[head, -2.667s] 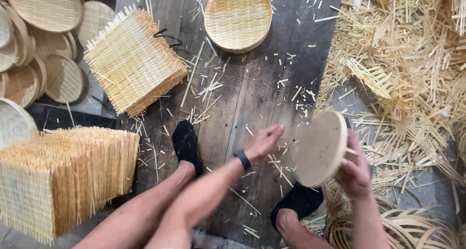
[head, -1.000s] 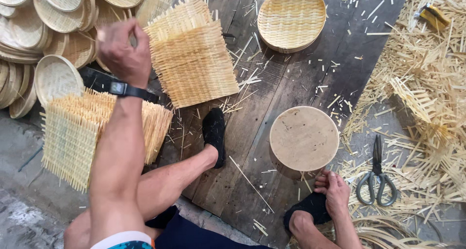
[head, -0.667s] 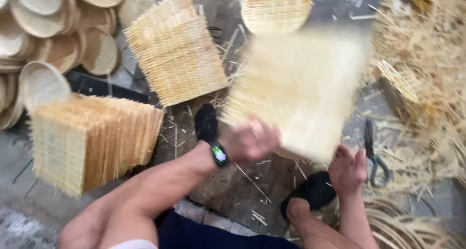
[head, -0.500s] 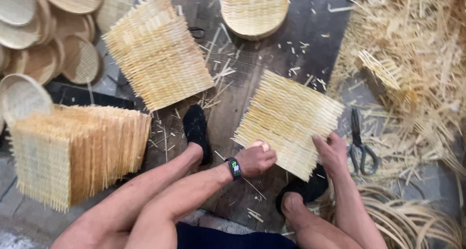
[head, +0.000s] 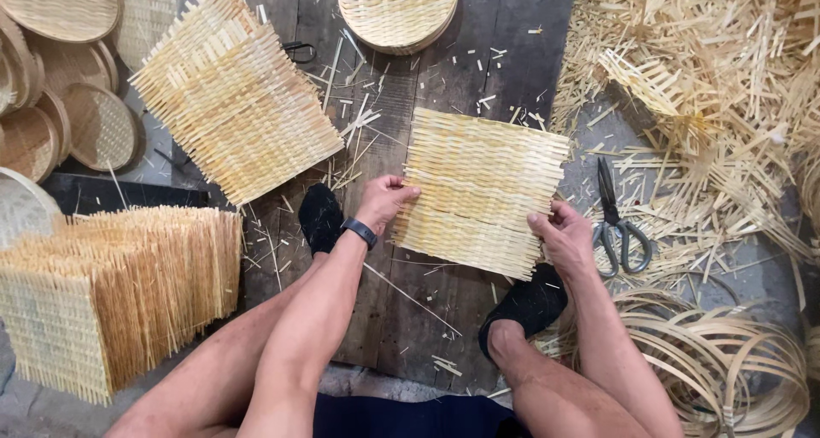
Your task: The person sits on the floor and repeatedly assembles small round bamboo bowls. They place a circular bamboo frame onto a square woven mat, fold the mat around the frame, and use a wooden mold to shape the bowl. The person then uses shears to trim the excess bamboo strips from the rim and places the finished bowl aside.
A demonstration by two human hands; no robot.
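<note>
Both hands grip one flat woven mat point(head: 478, 190) — the left hand point(head: 383, 201) pinches its left edge, the right hand point(head: 559, 233) its lower right corner. The mat lies between them on the dark wood boards point(head: 410, 310). I think it is best kept flat and square, pulled evenly from both sides. It is made of thin, pale strips with spiky ends. Scissors point(head: 617, 220) lie just right of the right hand. Past the left hand sits a stack of mats point(head: 231, 96) — further off, a round tray point(head: 397, 9).
</note>
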